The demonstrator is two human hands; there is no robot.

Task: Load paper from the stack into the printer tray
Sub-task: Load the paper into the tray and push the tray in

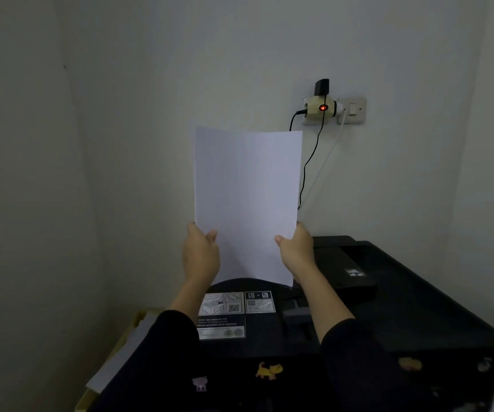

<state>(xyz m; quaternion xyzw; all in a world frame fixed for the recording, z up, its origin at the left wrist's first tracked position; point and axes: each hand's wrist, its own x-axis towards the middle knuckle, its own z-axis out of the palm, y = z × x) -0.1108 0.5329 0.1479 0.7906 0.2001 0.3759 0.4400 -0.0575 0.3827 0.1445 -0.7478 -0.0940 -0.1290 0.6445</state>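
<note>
Above the printer (403, 307) the air is open; cords (305, 173) hang down the wall behind the printer

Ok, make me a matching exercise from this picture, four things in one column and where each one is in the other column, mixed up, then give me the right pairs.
Things:
1. paper sheets
2. wall adapter
3. cat sticker
4. instruction label

Places:
A. on the printer front, near the bottom of the view
B. plugged in on the wall, red light glowing
C. upright between the left hand and right hand
D. on the printer top, below the paper's lower edge

Pairs: 1-C, 2-B, 3-A, 4-D
</note>
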